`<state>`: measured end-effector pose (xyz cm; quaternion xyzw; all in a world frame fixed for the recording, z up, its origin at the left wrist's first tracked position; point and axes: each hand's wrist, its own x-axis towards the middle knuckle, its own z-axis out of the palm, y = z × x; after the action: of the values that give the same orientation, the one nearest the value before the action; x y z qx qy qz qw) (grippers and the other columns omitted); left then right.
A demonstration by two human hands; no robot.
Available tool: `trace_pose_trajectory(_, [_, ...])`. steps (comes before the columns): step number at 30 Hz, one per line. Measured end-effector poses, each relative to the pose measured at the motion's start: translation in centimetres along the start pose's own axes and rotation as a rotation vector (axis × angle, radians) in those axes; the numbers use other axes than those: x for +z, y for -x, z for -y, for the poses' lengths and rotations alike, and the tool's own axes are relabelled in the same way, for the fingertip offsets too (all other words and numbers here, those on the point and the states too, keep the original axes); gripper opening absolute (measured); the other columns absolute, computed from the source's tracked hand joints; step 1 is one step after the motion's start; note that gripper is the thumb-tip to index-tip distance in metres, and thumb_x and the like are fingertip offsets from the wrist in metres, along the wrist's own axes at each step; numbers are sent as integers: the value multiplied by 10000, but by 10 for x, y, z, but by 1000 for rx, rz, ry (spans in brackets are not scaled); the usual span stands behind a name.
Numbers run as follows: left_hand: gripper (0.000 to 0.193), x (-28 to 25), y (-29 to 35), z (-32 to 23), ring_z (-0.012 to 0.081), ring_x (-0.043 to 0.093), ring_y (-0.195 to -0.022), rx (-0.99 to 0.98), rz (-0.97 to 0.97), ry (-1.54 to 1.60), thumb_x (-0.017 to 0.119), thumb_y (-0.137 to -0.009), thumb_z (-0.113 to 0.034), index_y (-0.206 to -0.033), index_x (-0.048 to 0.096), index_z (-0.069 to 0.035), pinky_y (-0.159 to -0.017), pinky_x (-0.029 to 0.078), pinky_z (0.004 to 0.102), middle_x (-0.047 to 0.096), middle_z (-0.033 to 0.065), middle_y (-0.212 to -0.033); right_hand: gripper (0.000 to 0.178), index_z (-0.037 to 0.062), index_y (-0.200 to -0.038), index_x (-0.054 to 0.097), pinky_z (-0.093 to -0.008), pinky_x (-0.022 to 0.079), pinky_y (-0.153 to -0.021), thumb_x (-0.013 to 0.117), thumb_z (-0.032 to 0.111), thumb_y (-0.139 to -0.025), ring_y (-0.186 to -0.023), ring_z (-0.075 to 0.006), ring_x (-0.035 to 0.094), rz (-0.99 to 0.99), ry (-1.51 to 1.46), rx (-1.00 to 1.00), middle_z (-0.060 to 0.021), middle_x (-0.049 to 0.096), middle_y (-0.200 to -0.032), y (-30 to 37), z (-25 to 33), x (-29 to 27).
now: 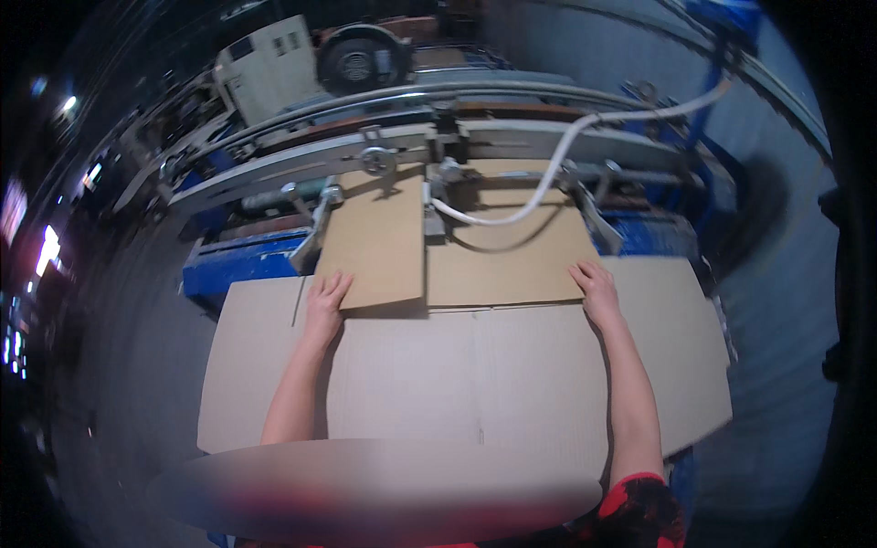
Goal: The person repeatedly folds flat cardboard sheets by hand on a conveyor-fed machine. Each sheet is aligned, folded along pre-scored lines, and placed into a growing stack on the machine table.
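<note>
A brown cardboard sheet lies partly under the machine's crossbar, with a left panel and a right panel meeting along a dark line. The left panel's near edge stands slightly raised and casts a shadow. My left hand is closed on the near left corner, fingers on top. At the near right corner, my right hand grips the edge with bent fingers; its thumb is hard to make out. Below them, a wide pale cardboard surface spreads under my forearms. A blurred oval hides its nearest part.
Metal guide arms flank the sheet on both sides. A white hose loops over the right panel. Behind runs a metal crossbar with a round hand knob. Blue machine frame parts show at the sides; a corrugated wall stands right.
</note>
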<state>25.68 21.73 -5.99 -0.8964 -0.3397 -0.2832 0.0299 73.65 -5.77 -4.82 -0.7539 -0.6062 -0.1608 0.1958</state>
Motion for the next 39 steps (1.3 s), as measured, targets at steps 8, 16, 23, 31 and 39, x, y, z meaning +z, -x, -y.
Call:
trace_pose_trajectory(8, [560,33,-82,9,329,473,-1232,-90,19,-36,524,-770,17,-1315,491,-108,-969,392,497,492,153,-1345,370,116,-1204,579,-409,393,-959,422,74,-871,-1163,-302,497,129,222,58,-148,544,-1216,-88,-6,25])
trace_pose_trajectory(16, [458,-104,132,2,343,430,-1276,-433,-41,-141,511,-875,-113,-1327,472,-55,-1098,243,490,482,191,-1350,509,63,-1335,479,-417,312,-1073,499,-46,-838,-1303,-360,379,-53,-162,447,-193,438,-1380,112,-20,-84])
trace_pose_trajectory(23, [641,-160,328,25,325,415,-1259,-1437,-626,267,606,-826,-143,-1389,340,12,-1046,333,400,438,216,-1361,525,-123,-1307,396,-424,374,-1034,545,170,-897,-1210,-350,479,-421,62,1457,-274,468,-1314,334,-45,-142])
trace_pose_trajectory(31, [941,-140,329,33,356,-7,-1434,-1536,-503,219,638,-840,-335,-1458,52,63,-1167,35,431,34,228,-1544,423,-55,-1181,463,-477,535,-770,576,164,-837,-903,-318,570,-680,-572,1645,-242,563,-1117,354,-105,-88])
trace_pose_trajectory(39, [891,-172,310,12,386,22,-1427,-1560,-302,188,583,-846,-443,-1478,124,-13,-1155,146,422,99,201,-1547,369,-16,-1066,582,-455,503,-699,659,124,-734,-859,-281,553,-762,-564,1695,-162,616,-1013,343,-124,-92])
